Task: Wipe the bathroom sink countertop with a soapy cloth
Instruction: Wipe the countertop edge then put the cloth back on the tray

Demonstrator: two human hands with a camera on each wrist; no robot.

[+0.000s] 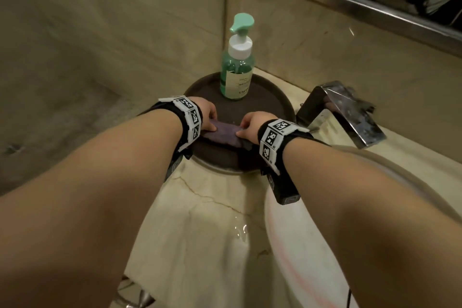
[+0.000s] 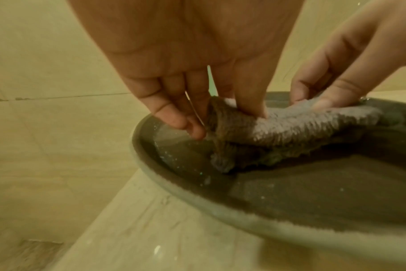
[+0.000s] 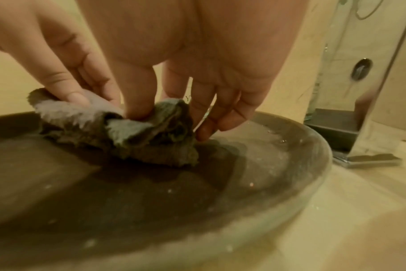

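Both hands, left hand [image 1: 207, 112] and right hand [image 1: 253, 125], pinch the ends of a purple cloth [image 1: 225, 134] on a dark round tray [image 1: 275, 105], behind which a green soap bottle [image 1: 237, 70] stands on the counter [image 1: 205, 220].

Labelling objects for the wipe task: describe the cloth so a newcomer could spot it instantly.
Left of the chrome faucet, a round dark brown tray sits on the beige marble countertop. On it, nearer than the green pump soap bottle, lies the rumpled purple-grey terry cloth, the only soft item, pinched by left hand and right hand.
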